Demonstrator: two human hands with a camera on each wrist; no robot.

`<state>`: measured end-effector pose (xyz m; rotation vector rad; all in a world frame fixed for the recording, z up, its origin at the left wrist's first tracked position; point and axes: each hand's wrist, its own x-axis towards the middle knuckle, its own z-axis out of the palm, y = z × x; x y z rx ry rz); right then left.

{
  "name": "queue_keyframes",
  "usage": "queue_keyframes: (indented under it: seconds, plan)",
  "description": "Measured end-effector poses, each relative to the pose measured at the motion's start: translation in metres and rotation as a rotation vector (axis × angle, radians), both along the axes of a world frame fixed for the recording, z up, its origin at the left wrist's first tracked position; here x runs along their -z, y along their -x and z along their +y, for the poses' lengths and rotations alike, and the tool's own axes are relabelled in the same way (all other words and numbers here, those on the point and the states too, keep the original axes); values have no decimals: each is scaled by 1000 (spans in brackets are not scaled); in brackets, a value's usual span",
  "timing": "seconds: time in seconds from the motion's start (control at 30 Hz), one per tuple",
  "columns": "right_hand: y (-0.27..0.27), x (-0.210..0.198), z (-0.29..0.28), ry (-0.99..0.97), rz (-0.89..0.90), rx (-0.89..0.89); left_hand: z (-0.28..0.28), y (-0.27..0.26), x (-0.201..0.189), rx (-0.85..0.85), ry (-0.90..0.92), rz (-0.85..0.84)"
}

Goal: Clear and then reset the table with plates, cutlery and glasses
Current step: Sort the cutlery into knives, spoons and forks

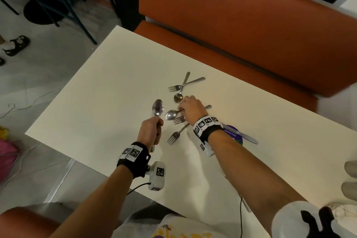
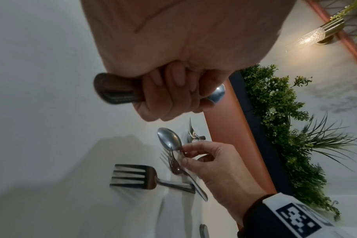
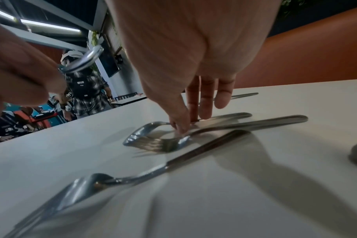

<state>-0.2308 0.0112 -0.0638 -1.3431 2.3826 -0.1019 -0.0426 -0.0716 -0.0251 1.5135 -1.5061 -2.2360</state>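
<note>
1. I look down on a cream table (image 1: 92, 102); an orange bench (image 1: 241, 31) runs along its far side from 12 to 3 o'clock, and grey floor lies at 9 o'clock.
2. In the left wrist view, green plants (image 2: 285, 116) and a lit wall lamp (image 2: 316, 33) show beyond the bench.
3. My left hand (image 1: 149, 131) is clenched round a spoon (image 1: 158, 107), bowl up, above the table.
4. My right hand (image 1: 191, 109) pinches the handle of a second spoon (image 1: 171, 115) lying at table centre.
5. Two forks (image 1: 174, 137) lie just beside it at 6 o'clock.
6. A crossed fork and spoon pair (image 1: 181, 86) sits at 12 o'clock.
7. A knife (image 1: 245, 136) rests on a purple disc (image 1: 234, 133) at 3 o'clock.
8. All the cutlery is plain shiny steel.
</note>
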Motion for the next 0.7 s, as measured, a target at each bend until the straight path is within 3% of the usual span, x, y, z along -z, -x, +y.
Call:
queue_keyframes:
  seconds: [0.23,0.43,0.6,0.7]
  plan:
    - [3,15,2,49,-28,-3,0,2,5,-4,4,-10]
    - [3,22,13,295,96,-1,5,6,4,-16,-5,4]
    - [-1,-21,26,510,214,100,9,8,-3,-8,54,24]
    - [-10,-53,40,687,69,330,14,12,-6,-7,58,67]
